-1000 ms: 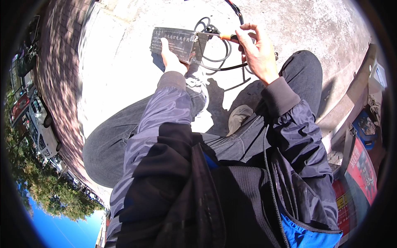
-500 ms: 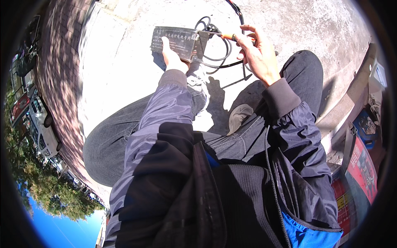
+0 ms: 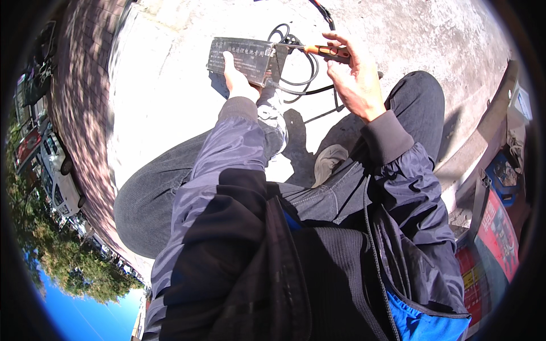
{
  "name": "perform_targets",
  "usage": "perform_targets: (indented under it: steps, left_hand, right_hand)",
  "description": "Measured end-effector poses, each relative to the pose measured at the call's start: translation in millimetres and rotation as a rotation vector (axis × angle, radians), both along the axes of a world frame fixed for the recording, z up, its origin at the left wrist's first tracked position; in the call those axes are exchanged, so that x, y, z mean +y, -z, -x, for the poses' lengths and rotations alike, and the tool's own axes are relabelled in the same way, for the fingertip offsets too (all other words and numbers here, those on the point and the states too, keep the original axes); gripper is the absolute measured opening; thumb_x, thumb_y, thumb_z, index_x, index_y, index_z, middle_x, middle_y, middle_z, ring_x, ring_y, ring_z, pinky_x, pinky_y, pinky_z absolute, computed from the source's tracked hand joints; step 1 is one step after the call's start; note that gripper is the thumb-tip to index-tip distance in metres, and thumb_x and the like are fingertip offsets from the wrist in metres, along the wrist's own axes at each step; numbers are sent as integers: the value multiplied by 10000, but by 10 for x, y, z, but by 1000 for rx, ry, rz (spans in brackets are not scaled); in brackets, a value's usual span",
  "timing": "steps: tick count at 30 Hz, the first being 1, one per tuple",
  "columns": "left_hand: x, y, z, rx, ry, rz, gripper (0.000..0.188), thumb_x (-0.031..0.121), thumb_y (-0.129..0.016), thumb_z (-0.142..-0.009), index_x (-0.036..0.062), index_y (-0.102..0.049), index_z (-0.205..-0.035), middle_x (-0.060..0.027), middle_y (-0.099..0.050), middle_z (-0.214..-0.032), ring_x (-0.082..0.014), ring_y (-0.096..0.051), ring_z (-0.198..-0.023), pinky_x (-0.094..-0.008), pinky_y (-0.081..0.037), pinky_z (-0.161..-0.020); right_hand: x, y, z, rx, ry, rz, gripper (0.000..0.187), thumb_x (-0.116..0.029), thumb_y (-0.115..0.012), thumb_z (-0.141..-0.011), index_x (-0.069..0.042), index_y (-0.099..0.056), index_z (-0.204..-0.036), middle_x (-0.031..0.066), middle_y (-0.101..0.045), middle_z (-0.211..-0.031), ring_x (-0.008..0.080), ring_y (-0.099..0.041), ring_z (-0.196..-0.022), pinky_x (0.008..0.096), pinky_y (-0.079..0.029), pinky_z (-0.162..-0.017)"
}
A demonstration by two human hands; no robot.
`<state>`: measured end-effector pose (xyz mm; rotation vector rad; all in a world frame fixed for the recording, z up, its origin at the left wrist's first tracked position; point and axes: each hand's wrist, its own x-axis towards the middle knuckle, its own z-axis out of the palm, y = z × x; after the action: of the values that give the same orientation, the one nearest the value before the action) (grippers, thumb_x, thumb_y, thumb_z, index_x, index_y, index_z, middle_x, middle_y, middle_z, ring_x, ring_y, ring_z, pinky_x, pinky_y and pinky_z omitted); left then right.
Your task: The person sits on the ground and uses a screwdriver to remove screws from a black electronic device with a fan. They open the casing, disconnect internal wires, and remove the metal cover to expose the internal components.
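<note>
My left hand (image 3: 239, 79) grips a black box-shaped charger (image 3: 242, 59) with pale print on its face, thumb lying across the front. The fingers behind the charger are hidden. On the right, my right hand (image 3: 361, 79) has a screwdriver (image 3: 328, 52) with an orange and black handle. The handle's end rests among its fingers, with the index finger above and the thumb tip below, both a little off the handle. The screwdriver's shaft points left at the charger's right end, near its upper corner. Whether the tip sits in a screw is too small to tell.
Black cables (image 3: 313, 71) loop on the pale concrete (image 3: 170, 74) beside the charger. My bent legs (image 3: 153, 193) and a light shoe (image 3: 330, 162) are below. A red box (image 3: 495, 227) and a blue case (image 3: 503, 173) stand at right; a white car (image 3: 57, 176) is far left.
The right hand's fingers have loosened and spread from the screwdriver's handle, so more of it shows. The thumb has moved down. The left hand and charger have barely moved.
</note>
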<state>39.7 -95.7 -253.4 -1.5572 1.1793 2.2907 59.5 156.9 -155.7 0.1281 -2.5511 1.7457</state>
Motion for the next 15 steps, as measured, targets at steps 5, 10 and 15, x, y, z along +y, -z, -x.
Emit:
perform_targets:
  steps: [5, 10, 15]
  left_hand:
    - [5, -14, 0, 10, -3, -8, 665, 658, -494, -1075, 81, -581, -1393, -144, -702, -1256, -302, -721, -1074, -495, -604, -872]
    - [13, -6, -6, 11, 6, 16, 679, 666, -489, -1072, 77, -582, -1397, -147, -712, -1229, -300, -731, -1036, -493, -607, -852]
    - [9, -22, 4, -2, 4, 7, 680, 671, -499, -1066, 84, -583, -1398, -147, -723, -1209, -305, -735, -1017, -499, -608, -834]
  right_hand:
    - [9, 16, -15, -374, 91, 174, 367, -174, -644, -1082, -40, -625, -1423, 123, -756, -1042, 122, -678, -768, 289, -564, -700]
    - [-16, -7, 7, -60, 52, 57, 345, -127, -606, -1078, -42, -643, -1410, 124, -777, -1076, 131, -672, -773, 288, -564, -743]
    - [20, -84, -12, -235, 18, 130, 457, -67, -626, -1005, -81, -646, -1461, 98, -718, -1219, 154, -685, -1087, 288, -547, -929]
